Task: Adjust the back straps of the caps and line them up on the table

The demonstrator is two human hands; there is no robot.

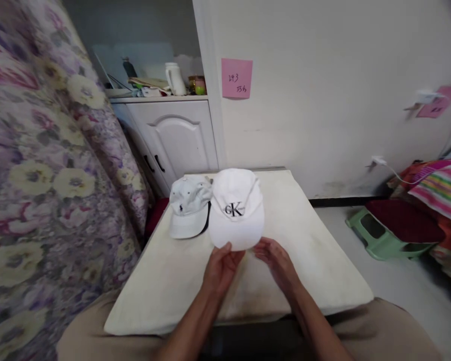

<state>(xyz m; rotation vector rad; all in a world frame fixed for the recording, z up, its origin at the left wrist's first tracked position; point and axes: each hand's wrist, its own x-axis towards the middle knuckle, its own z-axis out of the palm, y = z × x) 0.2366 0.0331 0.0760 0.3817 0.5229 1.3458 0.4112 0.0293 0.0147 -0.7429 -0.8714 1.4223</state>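
A white baseball cap (237,210) with dark "CK" lettering on its front is held above the table, brim toward me. My left hand (222,263) pinches the brim's near left edge, thumb on top and fingers underneath. My right hand (274,258) is at the brim's near right corner, its fingers partly hidden under the edge; whether it grips the brim is unclear. Left of this cap, a pale grey-blue baseball cap (190,205) with a small dark emblem lies on the table, brim facing me.
A cream-covered table (304,271) stands in front of my knees. Floral curtain (33,200) hangs on the left, beside a white cabinet (176,135) with a jug (175,79) on its top. A green stool (376,235) with a dark red cover stands at right.
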